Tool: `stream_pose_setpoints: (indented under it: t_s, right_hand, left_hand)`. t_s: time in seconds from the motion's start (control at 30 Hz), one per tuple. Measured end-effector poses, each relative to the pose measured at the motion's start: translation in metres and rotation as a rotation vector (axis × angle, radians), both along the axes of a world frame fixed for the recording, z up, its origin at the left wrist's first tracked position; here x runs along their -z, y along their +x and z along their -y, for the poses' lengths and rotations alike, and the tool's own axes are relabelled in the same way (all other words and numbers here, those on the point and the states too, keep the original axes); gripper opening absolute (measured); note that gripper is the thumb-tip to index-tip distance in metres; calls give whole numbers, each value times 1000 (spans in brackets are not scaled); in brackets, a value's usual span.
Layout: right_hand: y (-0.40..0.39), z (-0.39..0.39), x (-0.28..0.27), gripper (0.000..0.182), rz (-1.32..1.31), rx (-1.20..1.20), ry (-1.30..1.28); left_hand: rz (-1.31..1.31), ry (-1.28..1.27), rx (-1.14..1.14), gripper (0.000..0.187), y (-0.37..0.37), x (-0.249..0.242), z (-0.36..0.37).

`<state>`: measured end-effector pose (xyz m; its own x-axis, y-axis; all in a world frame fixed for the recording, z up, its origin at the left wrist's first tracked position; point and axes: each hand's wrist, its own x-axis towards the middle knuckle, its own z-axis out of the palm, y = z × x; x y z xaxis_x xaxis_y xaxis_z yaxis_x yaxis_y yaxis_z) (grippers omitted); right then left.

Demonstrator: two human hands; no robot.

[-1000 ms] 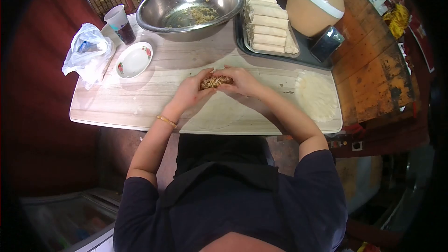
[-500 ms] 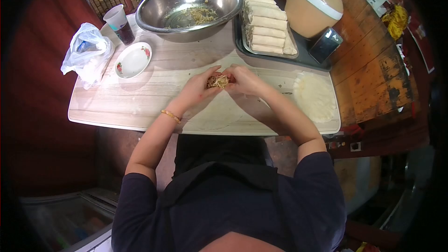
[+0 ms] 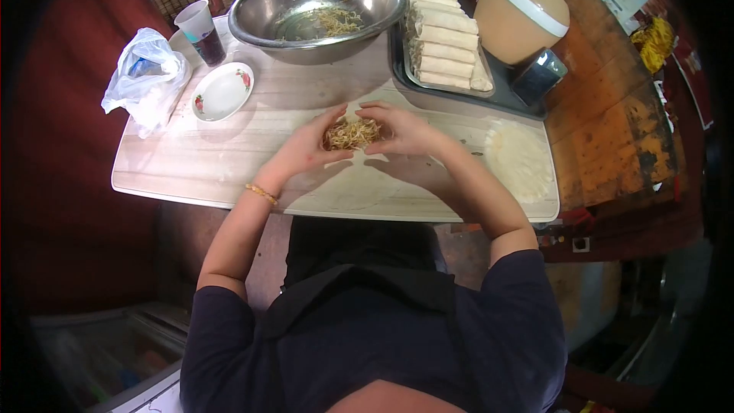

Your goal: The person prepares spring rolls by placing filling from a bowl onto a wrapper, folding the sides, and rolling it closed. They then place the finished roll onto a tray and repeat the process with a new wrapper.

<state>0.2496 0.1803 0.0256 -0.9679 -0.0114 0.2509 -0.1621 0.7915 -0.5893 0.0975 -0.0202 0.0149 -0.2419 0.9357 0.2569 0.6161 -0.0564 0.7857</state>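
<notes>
A loose heap of bean sprout filling (image 3: pixel 353 134) lies on a thin pale wrapper (image 3: pixel 355 190) spread at the middle of the table. My left hand (image 3: pixel 310 145) curves around the heap's left side, thumb toward me and fingers on the far side. From the right, my right hand (image 3: pixel 405 132) cups it the same way. Both hands touch the sprouts, with a gap between the two sets of fingertips. More round wrappers (image 3: pixel 518 160) lie flat, overlapping, by the table's right end.
A big steel bowl (image 3: pixel 256 40) with leftover sprouts stands at the back. Right of it, a dark tray (image 3: pixel 495 101) carries rolled spring rolls (image 3: pixel 445 42), a tan lidded jug (image 3: pixel 520 11) and a dark box (image 3: pixel 537 76). A flowered plate (image 3: pixel 222 93), cup (image 3: pixel 200 30) and plastic bag (image 3: pixel 147 80) are left.
My hands have moved apart, the left one shifting left and the right one slightly right. More of the sprout heap shows between them, and it looks wider.
</notes>
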Motion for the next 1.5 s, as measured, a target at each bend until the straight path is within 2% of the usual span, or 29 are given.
stream_pose_setpoints:
  t_s: [0.07, 0.13, 0.27, 0.37, 0.43, 0.47, 0.53, 0.57, 0.63, 0.67, 0.73, 0.77, 0.83, 0.87, 0.93, 1.07, 1.13, 1.27, 1.33, 1.37, 1.43, 1.47, 1.5]
  right_hand:
    - [-6, 2, 13, 59, -69, -40, -57]
    - [-11, 2, 24, 58, -26, -97, -27]
    - [-14, 0, 34, 54, -29, -79, -110]
    - [-15, 0, 31, 53, -77, -85, -77]
    - [-13, 2, 22, 51, -209, -68, 83]
    - [-12, 2, 16, 51, -208, -68, 83]
    - [-9, 1, 1, 47, -187, 12, -103]
    - [-8, -2, -5, 47, -185, 10, -104]
    - [-9, -12, -13, 39, -99, 284, -121]
    - [-10, -20, -11, 39, -99, 284, -121]
    - [-13, -32, 0, 31, 17, 463, -85]
    - [-14, -34, 4, 31, 16, 463, -85]
    - [-14, -37, 9, 27, 104, 583, 177]
    - [-16, -37, 12, 27, 104, 585, 177]
    - [-21, -34, 19, 28, 58, 671, 289]
    - [-32, -33, 20, 26, 113, 703, 232]
    - [-34, -30, 17, 23, 129, 673, 192]
    - [-38, -35, 27, 20, 80, 644, 180]
    - [-41, -35, 29, 22, -65, 609, 104]
    - [-40, -36, 30, 22, -64, 608, 105]
    - [-39, -34, 22, 25, 40, 563, -299]
    - [-37, -33, 20, 25, 40, 564, -300]
    - [-34, -31, 18, 29, 64, 567, -431]
  left_hand:
    - [-51, 2, 2, 81, -2, 7, 1]
    - [49, -39, 1, 79, 1, 7, 0]
    - [50, -71, -14, 75, -1, 6, -1]
    - [-9, -33, -7, 74, -3, 8, -1]
    - [39, 38, 22, 74, -3, 5, 1]
    - [39, 38, 21, 74, -3, 2, 2]
    - [38, 45, -55, 73, -1, -15, 7]
    - [40, 44, -57, 73, -1, -24, 9]
    - [68, 31, -139, 62, -6, -37, 12]
    - [68, 32, -139, 62, -14, -33, 10]
    - [-147, 181, -216, 43, -34, -17, 6]
    - [-149, 182, -216, 43, -43, -11, 6]
    - [-80, 176, -412, 25, -58, 0, 8]
    - [-80, 177, -410, 25, -67, 5, 10]
    - [-200, 0, -545, 21, -78, 12, 15]
    - [-327, -167, -581, 23, -83, 20, 9]
    - [-235, -188, -565, 25, -81, 23, 3]
    - [-224, -127, -546, 23, -82, 29, -5]
    - [102, -67, -585, 23, -79, 26, -7]
    - [103, -68, -585, 23, -78, 24, -7]
    - [626, -12, -548, 33, -71, 12, -4]
    - [626, -14, -547, 33, -66, 7, -1]
    - [740, 21, -555, 42, -61, 2, 1]
